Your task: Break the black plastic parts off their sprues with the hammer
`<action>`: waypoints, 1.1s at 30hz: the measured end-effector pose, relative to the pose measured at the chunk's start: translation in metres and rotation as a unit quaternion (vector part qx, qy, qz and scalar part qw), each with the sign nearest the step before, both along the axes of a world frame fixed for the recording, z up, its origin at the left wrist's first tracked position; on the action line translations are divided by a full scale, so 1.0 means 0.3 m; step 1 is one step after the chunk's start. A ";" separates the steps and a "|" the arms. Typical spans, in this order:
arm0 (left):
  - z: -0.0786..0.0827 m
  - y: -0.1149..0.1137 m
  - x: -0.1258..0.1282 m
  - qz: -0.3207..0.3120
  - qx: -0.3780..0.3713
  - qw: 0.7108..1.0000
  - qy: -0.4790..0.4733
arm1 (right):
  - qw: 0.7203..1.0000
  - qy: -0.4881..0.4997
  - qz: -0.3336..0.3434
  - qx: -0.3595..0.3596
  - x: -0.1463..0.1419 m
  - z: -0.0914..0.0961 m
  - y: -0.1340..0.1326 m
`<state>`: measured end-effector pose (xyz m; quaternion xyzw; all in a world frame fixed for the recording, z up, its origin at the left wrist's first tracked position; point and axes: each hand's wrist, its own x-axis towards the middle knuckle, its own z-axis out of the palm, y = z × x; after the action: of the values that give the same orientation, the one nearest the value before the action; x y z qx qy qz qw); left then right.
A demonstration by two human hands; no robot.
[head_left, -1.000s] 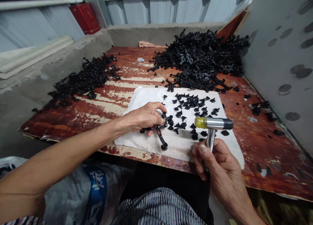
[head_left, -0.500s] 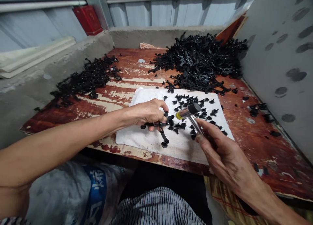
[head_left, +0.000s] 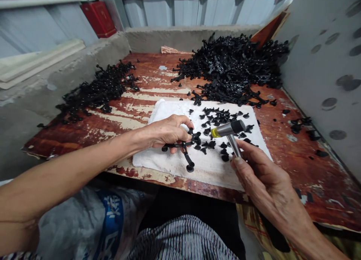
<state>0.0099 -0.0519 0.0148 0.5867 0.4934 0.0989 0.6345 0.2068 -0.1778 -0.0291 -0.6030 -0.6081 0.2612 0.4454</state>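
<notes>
My left hand is closed on a black plastic bracket with jointed arms and round feet, held over a white cloth. One arm of the bracket points toward me; part of it is hidden by my fingers. My right hand grips a small mallet by its handle. Its metal head has a yellow end facing the bracket and a black end facing away, and the head is apart from the bracket. Small black rubber-like pieces with round bases lie scattered on the cloth, several just right of the bracket.
A large heap of black parts covers the back right of the worn red-brown table. A smaller heap lies at the left by the concrete ledge. A grey spotted panel borders the right side.
My right hand has moved the mallet a little to the right, away from the bracket. My left hand keeps its hold on the bracket, nearly in place. The view has shifted slightly.
</notes>
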 end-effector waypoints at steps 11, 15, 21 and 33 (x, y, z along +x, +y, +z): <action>-0.005 0.003 0.002 -0.004 0.004 1.000 0.005 | 1.000 -0.003 0.004 -0.009 -0.001 0.017 0.002; -0.015 0.006 -0.001 -0.009 0.005 1.000 0.009 | 1.000 -0.002 0.007 -0.004 -0.001 0.011 0.001; -0.008 0.008 0.011 -0.053 0.081 0.991 0.097 | 0.997 -0.057 0.041 0.024 -0.003 -0.004 0.010; -0.006 0.013 0.014 -0.033 0.050 0.995 0.078 | 0.962 -0.214 0.107 0.133 -0.016 0.051 0.060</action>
<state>0.0142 -0.0481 0.0130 0.6391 0.5165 0.0564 0.5671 0.2021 -0.1599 -0.0139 -0.5114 -0.7795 0.0888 0.3508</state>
